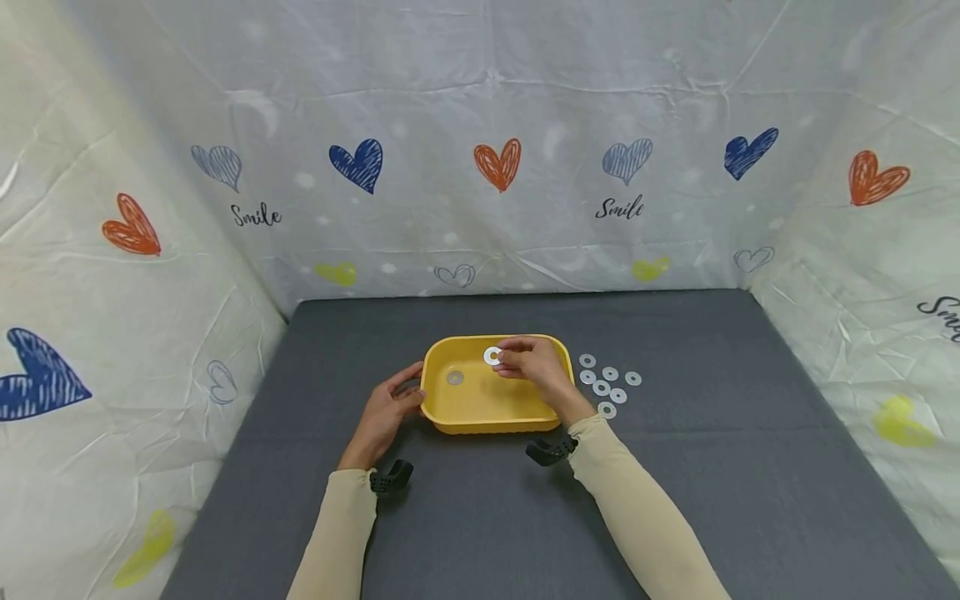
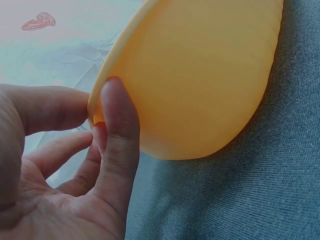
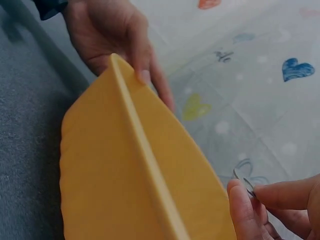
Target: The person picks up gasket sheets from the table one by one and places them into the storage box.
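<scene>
A yellow tray (image 1: pixel 480 407) with rounded corners rests on the dark grey table. At its left end, my left hand (image 1: pixel 384 415) grips the rim, the thumb (image 2: pixel 120 112) on one side of the wall and a finger on the other in the left wrist view. Over the tray's far side, my right hand (image 1: pixel 534 364) pinches a flat metal washer (image 1: pixel 487 359) between thumb and fingertips. In the right wrist view this washer (image 3: pixel 240 178) is seen nearly edge-on. Another washer (image 1: pixel 450 378) lies flat on the tray floor toward the left.
Several loose washers (image 1: pixel 597 388) lie on the table (image 1: pixel 720 467) just right of the tray, close to my right forearm. A white sheet (image 1: pixel 420 217) printed with hearts hangs behind the table and along both sides.
</scene>
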